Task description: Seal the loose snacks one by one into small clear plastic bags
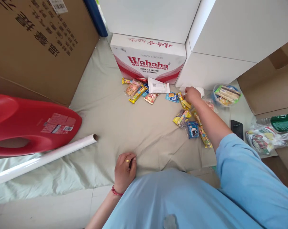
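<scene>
My left hand [125,168] rests on the pale cloth [124,127] near its front edge, fingers curled into a loose fist with nothing showing in them. My right hand [192,95] reaches out to the back right, its fingers bent down and pressed together among wrapped snacks. What they pinch, if anything, is hidden. Just below those fingers lies a yellow snack packet [184,101]. A blue snack packet [172,97] is to their left. Nearer to me are a purple-and-yellow packet [182,118], a dark blue packet [193,129] and a long yellow packet [205,136].
A Wahaba-side carton, the white-and-red Wahaha water box [148,62], stands behind a snack pile with a white packet [158,86]. Right are a clear snack tub [227,95], black phone [237,128] and green-labelled bottle [283,122]. Left are a red plastic object [34,124] and white roll [46,159].
</scene>
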The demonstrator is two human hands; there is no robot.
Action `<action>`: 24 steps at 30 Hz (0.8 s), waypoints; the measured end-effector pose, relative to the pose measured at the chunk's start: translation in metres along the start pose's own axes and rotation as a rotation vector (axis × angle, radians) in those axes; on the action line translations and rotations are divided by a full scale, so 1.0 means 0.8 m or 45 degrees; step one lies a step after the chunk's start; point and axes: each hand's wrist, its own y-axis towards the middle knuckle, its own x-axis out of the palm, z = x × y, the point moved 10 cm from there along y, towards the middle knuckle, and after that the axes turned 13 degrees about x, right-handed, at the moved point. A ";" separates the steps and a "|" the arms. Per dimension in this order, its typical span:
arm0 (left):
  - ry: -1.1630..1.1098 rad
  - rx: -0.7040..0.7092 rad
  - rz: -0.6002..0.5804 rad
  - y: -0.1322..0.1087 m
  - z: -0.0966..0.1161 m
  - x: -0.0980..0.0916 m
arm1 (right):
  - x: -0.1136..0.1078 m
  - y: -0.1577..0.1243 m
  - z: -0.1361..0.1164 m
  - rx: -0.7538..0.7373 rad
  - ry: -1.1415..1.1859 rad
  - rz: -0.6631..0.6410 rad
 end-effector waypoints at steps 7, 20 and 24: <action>-0.167 -0.160 0.029 -0.003 -0.011 -0.007 | -0.046 -0.039 0.022 -0.024 0.280 0.154; -1.207 -0.548 -0.191 0.110 0.049 0.106 | 0.044 -0.361 -0.004 -0.394 1.135 -0.408; -1.197 -0.490 -0.244 0.113 0.065 0.123 | 0.047 -0.381 -0.011 -0.510 1.033 -0.432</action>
